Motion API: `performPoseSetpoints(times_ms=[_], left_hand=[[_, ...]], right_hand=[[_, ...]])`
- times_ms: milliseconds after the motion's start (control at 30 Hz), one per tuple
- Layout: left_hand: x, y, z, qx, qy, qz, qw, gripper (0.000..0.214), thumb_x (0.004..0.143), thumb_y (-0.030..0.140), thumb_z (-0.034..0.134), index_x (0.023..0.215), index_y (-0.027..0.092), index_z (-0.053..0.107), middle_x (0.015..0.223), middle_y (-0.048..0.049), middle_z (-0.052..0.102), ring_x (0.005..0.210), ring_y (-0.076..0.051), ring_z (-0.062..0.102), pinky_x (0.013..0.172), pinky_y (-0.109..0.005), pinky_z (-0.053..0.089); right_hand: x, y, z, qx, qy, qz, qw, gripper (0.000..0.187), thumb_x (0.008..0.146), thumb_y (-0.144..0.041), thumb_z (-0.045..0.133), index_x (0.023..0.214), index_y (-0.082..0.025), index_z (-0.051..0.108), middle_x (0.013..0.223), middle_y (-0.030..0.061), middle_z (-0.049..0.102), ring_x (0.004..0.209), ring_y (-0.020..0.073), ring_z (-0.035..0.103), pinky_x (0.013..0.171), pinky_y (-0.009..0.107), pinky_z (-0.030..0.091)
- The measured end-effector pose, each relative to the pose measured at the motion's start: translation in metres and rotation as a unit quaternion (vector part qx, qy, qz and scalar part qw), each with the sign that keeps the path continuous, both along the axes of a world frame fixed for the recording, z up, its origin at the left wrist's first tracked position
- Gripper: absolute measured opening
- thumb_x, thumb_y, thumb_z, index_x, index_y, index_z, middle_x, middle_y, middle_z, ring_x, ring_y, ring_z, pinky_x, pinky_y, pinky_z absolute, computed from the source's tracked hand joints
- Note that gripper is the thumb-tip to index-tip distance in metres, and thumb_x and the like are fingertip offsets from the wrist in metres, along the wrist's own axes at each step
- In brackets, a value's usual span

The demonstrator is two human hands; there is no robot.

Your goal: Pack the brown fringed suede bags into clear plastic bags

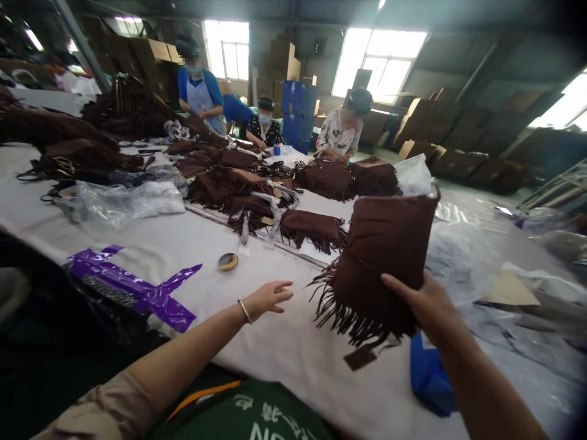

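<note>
My right hand [433,302] grips a dark brown fringed bag [385,244] by its side, thumb across the front. The bag is held up above the white-covered table [275,330], its fringe hanging to the lower left. A brown tag [360,359] dangles below it. My left hand [270,298] hovers left of the bag with fingers stretched out and nothing in them; a bangle circles its wrist. Beyond that hand, a roll of tape [228,262] lies on the cloth. A smaller fringed brown piece [314,226] rests just behind the held bag.
Brown fringed bags [229,189] are heaped across the table's far side. Clear plastic bags [128,201] lie at left, more plastic [463,256] at right. Purple tape strips [132,287] sit at the near left edge, a blue object [431,379] under my right arm. Several people work opposite.
</note>
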State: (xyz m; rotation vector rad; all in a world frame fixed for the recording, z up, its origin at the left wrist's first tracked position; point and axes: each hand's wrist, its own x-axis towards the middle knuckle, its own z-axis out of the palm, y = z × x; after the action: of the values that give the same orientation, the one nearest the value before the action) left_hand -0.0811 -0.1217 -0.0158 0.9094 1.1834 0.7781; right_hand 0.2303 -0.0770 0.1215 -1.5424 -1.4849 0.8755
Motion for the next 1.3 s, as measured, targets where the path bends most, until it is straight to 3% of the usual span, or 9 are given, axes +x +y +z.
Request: performPoseSetpoints(times_ms=[100, 167, 233, 433, 567, 767, 900, 1100, 1300], left_hand=[[-0.021, -0.004, -0.010, -0.028, -0.009, 0.021, 0.999, 0.062, 0.072, 0.042, 0.071, 0.124, 0.014, 0.052, 0.119, -0.0145, 0.059, 0.117, -0.026, 0.050, 0.083, -0.034, 0.051], [-0.033, -0.009, -0.017, -0.044, -0.019, 0.035, 0.998, 0.057, 0.071, 0.041, 0.071, 0.119, 0.013, 0.055, 0.115, -0.0140, 0.061, 0.115, -0.026, 0.053, 0.086, -0.035, 0.051], [-0.044, -0.015, -0.027, -0.057, -0.036, 0.058, 0.996, 0.054, 0.071, 0.040, 0.072, 0.115, 0.013, 0.058, 0.112, -0.0142, 0.063, 0.111, -0.026, 0.055, 0.086, -0.036, 0.051], [-0.086, -0.031, -0.060, -0.016, -0.056, 0.299, 0.953, 0.037, 0.070, 0.026, 0.069, 0.104, 0.011, 0.062, 0.102, -0.0128, 0.067, 0.094, -0.022, 0.064, 0.087, -0.037, 0.052], [-0.098, -0.037, -0.057, 0.107, 0.069, 0.400, 0.908, 0.028, 0.078, 0.022, 0.058, 0.103, 0.012, 0.063, 0.105, -0.0104, 0.067, 0.102, -0.022, 0.061, 0.097, -0.040, 0.046], [-0.031, -0.009, -0.023, 0.396, 0.309, 0.124, 0.856, 0.031, 0.091, 0.024, 0.043, 0.117, 0.021, 0.059, 0.126, -0.0061, 0.057, 0.122, -0.020, 0.049, 0.110, -0.039, 0.032], [0.018, 0.022, -0.036, 0.463, 0.409, -0.054, 0.784, 0.046, 0.093, 0.024, 0.041, 0.138, 0.020, 0.039, 0.147, -0.0073, 0.034, 0.138, -0.022, 0.024, 0.116, -0.046, 0.015], [0.025, 0.042, -0.081, 0.399, 0.512, -0.113, 0.753, 0.054, 0.093, 0.039, 0.042, 0.143, 0.022, 0.030, 0.150, -0.0071, 0.026, 0.140, -0.022, 0.018, 0.116, -0.046, 0.014], [0.026, 0.042, -0.083, 0.403, 0.519, -0.121, 0.744, 0.053, 0.094, 0.040, 0.040, 0.142, 0.021, 0.032, 0.150, -0.0070, 0.026, 0.140, -0.022, 0.017, 0.116, -0.045, 0.012]], right_hand=[[-0.010, 0.021, 0.043, 0.086, -0.280, 0.002, 0.956, 0.062, 0.068, -0.049, 0.071, 0.121, -0.020, 0.057, 0.087, 0.0089, 0.069, 0.081, 0.0274, 0.065, 0.072, 0.038, 0.049], [-0.029, 0.026, 0.040, 0.139, -0.384, 0.019, 0.913, 0.063, 0.075, -0.044, 0.067, 0.130, -0.021, 0.049, 0.089, 0.0087, 0.069, 0.079, 0.0273, 0.065, 0.071, 0.038, 0.048], [-0.055, 0.019, 0.005, 0.182, -0.419, 0.063, 0.887, 0.059, 0.082, -0.031, 0.059, 0.137, -0.024, 0.040, 0.105, 0.0094, 0.066, 0.089, 0.0273, 0.064, 0.079, 0.039, 0.048], [-0.113, -0.062, -0.183, 0.163, -0.452, 0.177, 0.859, 0.059, 0.083, -0.014, 0.050, 0.139, -0.020, 0.036, 0.145, 0.0108, 0.036, 0.135, 0.0335, 0.027, 0.105, 0.051, 0.033], [-0.104, -0.096, -0.213, 0.122, -0.401, 0.211, 0.883, 0.056, 0.090, -0.035, 0.047, 0.141, -0.020, 0.031, 0.151, 0.0095, 0.024, 0.140, 0.0308, 0.014, 0.108, 0.054, 0.028], [-0.110, -0.054, -0.157, 0.153, -0.311, 0.210, 0.914, 0.052, 0.094, -0.033, 0.039, 0.143, -0.021, 0.027, 0.148, 0.0083, 0.029, 0.140, 0.0230, 0.018, 0.110, 0.046, 0.031], [-0.125, -0.028, -0.161, 0.185, -0.337, 0.162, 0.909, 0.054, 0.093, -0.027, 0.039, 0.144, -0.020, 0.023, 0.151, 0.0080, 0.024, 0.141, 0.0226, 0.013, 0.113, 0.048, 0.021], [-0.068, -0.069, -0.203, 0.142, -0.237, 0.180, 0.944, 0.052, 0.089, -0.007, 0.029, 0.139, -0.023, 0.036, 0.144, 0.0082, 0.037, 0.135, 0.0215, 0.030, 0.110, 0.049, 0.029], [-0.030, -0.113, -0.204, 0.143, -0.109, 0.062, 0.982, 0.039, 0.089, -0.020, 0.047, 0.128, -0.023, 0.048, 0.117, 0.0095, 0.057, 0.109, 0.0209, 0.053, 0.094, 0.043, 0.046]])
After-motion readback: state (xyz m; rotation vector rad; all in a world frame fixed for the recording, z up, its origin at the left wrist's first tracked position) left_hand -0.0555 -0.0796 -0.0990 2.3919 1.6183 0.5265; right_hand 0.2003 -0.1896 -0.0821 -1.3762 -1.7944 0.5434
